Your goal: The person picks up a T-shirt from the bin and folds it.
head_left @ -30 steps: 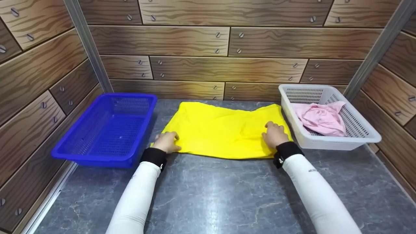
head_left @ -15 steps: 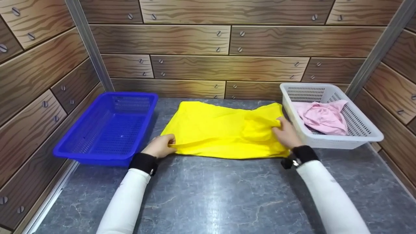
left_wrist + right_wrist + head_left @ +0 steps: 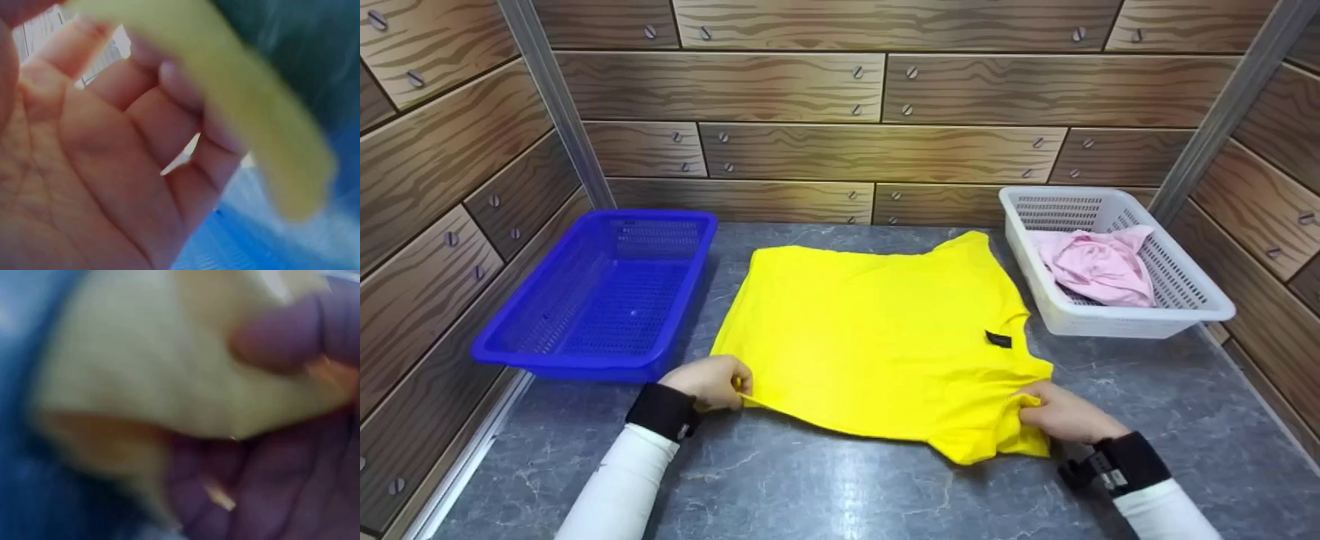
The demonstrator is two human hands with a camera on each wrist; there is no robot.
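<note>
A yellow T-shirt lies spread sideways on the grey table, its neck with a black label facing right. My left hand pinches the near left corner at the hem. In the left wrist view the fingers curl against a blurred yellow edge. At the near right, my right hand grips the bunched shoulder and sleeve area. The right wrist view shows the thumb over the cloth with the other fingers beneath it.
A blue plastic basket stands at the left, close to the left hand. At the back right, a white basket holds a crumpled pink cloth. Wood-patterned walls enclose the table at the back and both sides.
Both hands have taken hold of the yellow T-shirt and drawn its upper layer toward the near edge, unfolding it. The black neck label has come into view; the hands now sit wider apart.
</note>
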